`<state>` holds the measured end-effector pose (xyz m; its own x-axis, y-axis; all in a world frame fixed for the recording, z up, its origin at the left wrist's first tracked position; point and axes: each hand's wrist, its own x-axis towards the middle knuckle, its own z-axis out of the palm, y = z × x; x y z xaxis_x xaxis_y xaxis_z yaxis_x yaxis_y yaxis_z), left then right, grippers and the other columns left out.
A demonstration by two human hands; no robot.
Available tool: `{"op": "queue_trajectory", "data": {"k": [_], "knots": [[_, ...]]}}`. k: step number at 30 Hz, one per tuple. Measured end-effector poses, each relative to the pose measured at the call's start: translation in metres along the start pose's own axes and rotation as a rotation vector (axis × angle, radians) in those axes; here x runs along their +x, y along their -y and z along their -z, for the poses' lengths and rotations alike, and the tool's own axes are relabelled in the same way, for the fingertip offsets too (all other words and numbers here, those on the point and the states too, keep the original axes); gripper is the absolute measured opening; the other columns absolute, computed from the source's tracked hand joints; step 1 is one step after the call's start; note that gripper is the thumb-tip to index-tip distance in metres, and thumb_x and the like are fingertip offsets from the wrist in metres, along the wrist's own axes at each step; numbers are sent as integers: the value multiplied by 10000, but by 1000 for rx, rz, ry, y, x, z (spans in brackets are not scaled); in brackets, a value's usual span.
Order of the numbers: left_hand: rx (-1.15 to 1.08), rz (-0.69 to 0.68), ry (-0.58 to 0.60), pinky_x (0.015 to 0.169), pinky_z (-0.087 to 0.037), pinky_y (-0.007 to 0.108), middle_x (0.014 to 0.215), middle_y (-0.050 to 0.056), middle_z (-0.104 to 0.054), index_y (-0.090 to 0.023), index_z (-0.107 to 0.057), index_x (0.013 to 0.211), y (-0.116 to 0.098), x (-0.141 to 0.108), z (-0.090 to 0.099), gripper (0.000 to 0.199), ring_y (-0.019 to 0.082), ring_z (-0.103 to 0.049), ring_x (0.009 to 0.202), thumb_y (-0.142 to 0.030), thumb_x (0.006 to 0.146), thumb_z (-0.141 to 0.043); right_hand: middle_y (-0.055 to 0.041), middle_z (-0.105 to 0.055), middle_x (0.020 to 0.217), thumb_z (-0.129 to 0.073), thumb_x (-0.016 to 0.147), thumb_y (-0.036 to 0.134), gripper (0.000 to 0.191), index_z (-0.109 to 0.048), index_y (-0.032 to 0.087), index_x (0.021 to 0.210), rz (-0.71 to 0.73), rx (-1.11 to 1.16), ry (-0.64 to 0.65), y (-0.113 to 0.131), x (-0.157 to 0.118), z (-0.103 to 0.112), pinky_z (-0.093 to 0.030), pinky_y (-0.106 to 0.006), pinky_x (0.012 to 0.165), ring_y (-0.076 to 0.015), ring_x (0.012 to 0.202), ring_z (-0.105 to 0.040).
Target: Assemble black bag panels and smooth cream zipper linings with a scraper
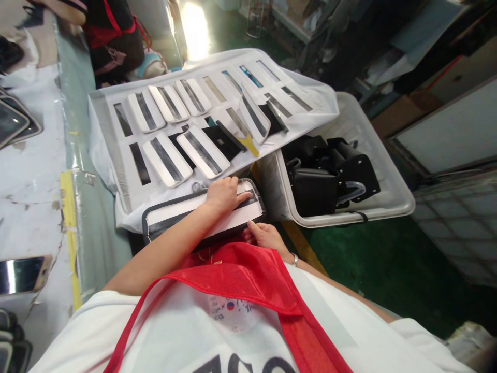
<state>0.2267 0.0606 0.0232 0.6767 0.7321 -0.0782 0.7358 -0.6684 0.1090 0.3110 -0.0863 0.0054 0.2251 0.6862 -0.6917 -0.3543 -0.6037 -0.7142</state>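
White and black-rimmed, the panel [235, 220] lies under my left hand [222, 196], its thumb spread out. My right hand [268, 236] curls at the near edge; whether it pinches, I cannot tell. Even left-hand pressure should prevent skewing.

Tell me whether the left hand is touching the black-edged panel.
Touching. The head view shows the left hand lying over the black-edged panel, with its thumb resting on the panel's face.
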Motion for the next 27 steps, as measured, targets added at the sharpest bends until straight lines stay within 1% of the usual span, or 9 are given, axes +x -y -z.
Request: {"op": "queue_trajectory", "data": {"k": [6,9,11,14,16,18,20,22,27], "knots": [[-5,23,10,760,-441,314,1019,122,-642,-137,-556,1053,3,5,0,572,261,-612,934,-643,845,-389,-19,-559,480,-575,861,316,359,-577,118,562,-195,152,13,16,5,-1,-406,-176,411,-64,398,-475],[-7,21,9,749,-446,321,1001,122,-645,-134,-561,1037,4,8,-1,570,267,-617,916,-643,842,-395,-27,-560,478,-588,852,300,356,-583,109,553,-235,150,47,21,8,-1,-408,-185,411,-68,396,-474],[-10,13,1,742,-451,327,994,125,-647,-130,-561,1040,4,8,-1,570,272,-621,903,-640,842,-399,-30,-570,480,-612,834,319,361,-594,106,544,-211,115,43,19,9,-1,-403,-185,413,-70,396,-482],[-32,5,-15,786,-455,337,1028,136,-646,-122,-553,1087,7,6,-2,579,274,-619,940,-626,853,-392,-30,-600,511,-650,789,405,367,-632,105,578,-88,5,37,8,9,2,-400,-180,432,-70,421,-506],[-75,-17,-22,852,-448,332,1105,140,-634,-122,-531,1154,12,4,-3,578,260,-603,1012,-603,871,-381,-28,-629,567,-685,722,484,384,-660,111,635,2,-26,78,0,9,5,-415,-181,467,-74,469,-533],[-113,-58,-29,903,-439,324,1184,138,-611,-128,-510,1203,19,1,-2,553,242,-580,1082,-565,890,-383,-29,-651,624,-706,647,562,439,-671,125,679,48,16,132,-6,9,10,-436,-194,502,-87,517,-560],[-125,-91,-38,926,-440,324,1217,133,-600,-131,-512,1214,25,0,0,501,233,-568,1114,-507,898,-417,-39,-661,657,-700,614,614,485,-666,135,685,50,82,161,-10,12,15,-453,-217,520,-103,539,-577],[-118,-105,-50,925,-450,328,1216,132,-603,-127,-528,1206,29,-2,1,461,233,-572,1111,-458,893,-457,-47,-658,652,-689,637,615,479,-649,138,674,31,158,154,-12,16,18,-458,-229,517,-107,523,-575],[-75,-123,-79,904,-468,346,1205,139,-605,-95,-527,1234,21,-3,-1,481,243,-591,1060,-429,898,-444,-33,-598,536,-624,796,458,376,-603,120,632,-64,228,79,-6,21,16,-425,-211,467,-86,432,-525]]}}
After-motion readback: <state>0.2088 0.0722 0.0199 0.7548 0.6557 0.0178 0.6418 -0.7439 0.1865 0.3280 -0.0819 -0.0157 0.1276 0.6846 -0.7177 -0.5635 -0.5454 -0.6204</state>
